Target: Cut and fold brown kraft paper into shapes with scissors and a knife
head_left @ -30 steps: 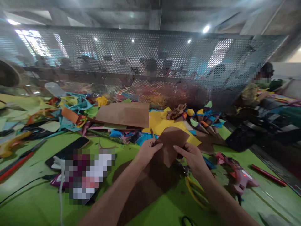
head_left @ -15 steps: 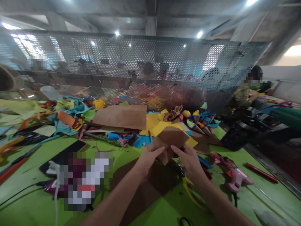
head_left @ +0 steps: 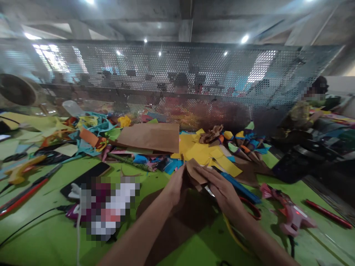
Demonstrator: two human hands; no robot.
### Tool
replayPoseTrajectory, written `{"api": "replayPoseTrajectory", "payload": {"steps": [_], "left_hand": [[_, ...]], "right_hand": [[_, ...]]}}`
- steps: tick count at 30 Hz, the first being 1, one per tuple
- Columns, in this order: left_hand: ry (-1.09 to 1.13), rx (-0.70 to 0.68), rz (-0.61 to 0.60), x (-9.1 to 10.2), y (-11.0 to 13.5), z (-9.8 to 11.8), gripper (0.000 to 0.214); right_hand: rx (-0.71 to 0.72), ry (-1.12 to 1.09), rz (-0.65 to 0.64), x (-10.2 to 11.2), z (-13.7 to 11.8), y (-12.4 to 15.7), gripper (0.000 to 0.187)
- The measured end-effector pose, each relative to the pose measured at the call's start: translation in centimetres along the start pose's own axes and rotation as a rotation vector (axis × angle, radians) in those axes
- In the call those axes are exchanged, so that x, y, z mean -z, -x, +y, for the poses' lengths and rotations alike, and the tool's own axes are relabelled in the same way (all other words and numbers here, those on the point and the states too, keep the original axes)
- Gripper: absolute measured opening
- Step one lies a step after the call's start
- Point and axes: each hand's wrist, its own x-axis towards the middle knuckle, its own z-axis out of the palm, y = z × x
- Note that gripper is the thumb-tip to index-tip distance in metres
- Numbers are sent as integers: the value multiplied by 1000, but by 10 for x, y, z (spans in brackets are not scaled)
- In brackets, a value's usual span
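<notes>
Right hand (head_left: 219,184) holds brown paper (head_left: 194,172), fingers together; left hand's (head_left: 175,187) fingers hidden, can't tell. Uneven pressure could crease crooked.

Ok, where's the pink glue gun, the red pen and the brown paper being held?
Pink glue gun (head_left: 293,212): head view, its body.
Red pen (head_left: 328,213): head view, mid-barrel.
Held brown paper (head_left: 195,173): head view, its facing side.

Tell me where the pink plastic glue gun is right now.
In the head view, the pink plastic glue gun lies on the green tabletop at the right, between the person's right hand and the slim red pen-like stick.
</notes>
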Motion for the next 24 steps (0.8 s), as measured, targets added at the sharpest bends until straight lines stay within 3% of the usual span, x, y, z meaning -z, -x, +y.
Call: {"api": "replayPoseTrajectory", "payload": {"steps": [3, 8, 12, 14, 16, 19, 24], "left_hand": [[25, 96, -73, 3, 1, 4, 47], [-109, 70, -43, 10, 1, 5, 35], [-181, 69, -120, 9, 6, 12, 57], [-189, 8, -81, 7, 9, 15, 53], [-194, -64, -40, 6, 10, 15, 43], [-247, -140, -80, 6, 6, 11, 41], [-284, -202, -120, 10, -4, 1, 38]], "right_hand": [[56, 77, -50, 5, -2, 0, 53], [50, 186, -49, 0, 4, 0, 56], [-67, -53, 143, -3, 10, -3, 29], [-161, -238, 210, -1, 9, -5, 25], [-220, -413, 202, 1, 3, -7, 24], [-277, -617, 157, 1, -5, -9, 25], [-355, -639, 204, 0, -6, -7, 34]]}}
